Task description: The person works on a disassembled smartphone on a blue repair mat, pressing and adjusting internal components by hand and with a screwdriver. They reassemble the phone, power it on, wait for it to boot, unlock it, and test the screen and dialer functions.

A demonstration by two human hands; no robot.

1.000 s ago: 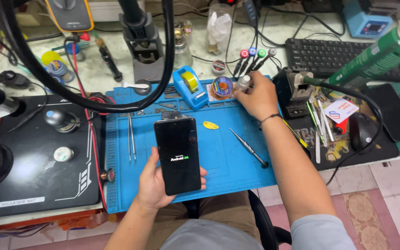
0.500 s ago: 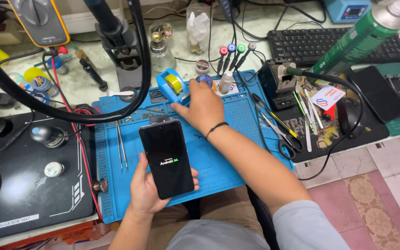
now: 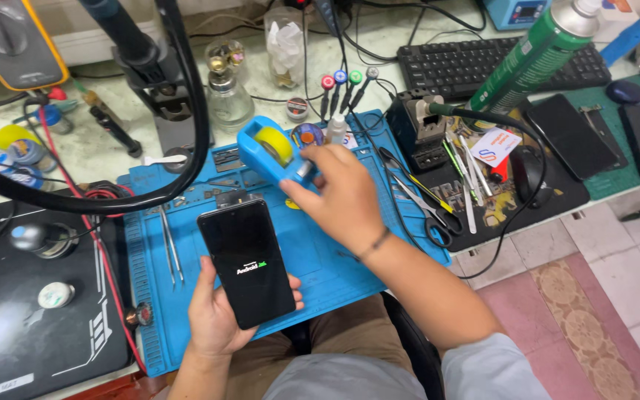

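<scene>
A black phone (image 3: pixel 247 261) is held upright in the left hand (image 3: pixel 216 315), fingers wrapped around its lower edges, above the near edge of the blue work mat (image 3: pixel 335 270). The screen is dark with a small white start-up mark near its middle. The phone is kept clear of the mat, over its lower left part.

A blue tape dispenser (image 3: pixel 270 152) with a roll of yellow tape is gripped by the right hand (image 3: pixel 338 196); the fingers are closed on the dispenser's right end, and it is tilted, lifted just above the mat's upper middle.

On the mat, left of the phone, a pair of metal tweezers (image 3: pixel 172 244) is laid lengthwise. Small screws and parts are seen scattered along the mat's upper left. A small white bottle (image 3: pixel 337 127) is seen just beyond the right hand.

Right of the mat, scissors (image 3: pixel 427 215) and other hand tools lie on a dark pad. A green spray can (image 3: pixel 535 59) is seen leaning above them, with a black keyboard (image 3: pixel 483 63) behind. Two more dark phones (image 3: pixel 572 137) rest on a green mat at far right. A thick black cable (image 3: pixel 179 118) is arched over the surface's left half, and a glass bottle (image 3: pixel 227 92) stands behind the mat.
</scene>
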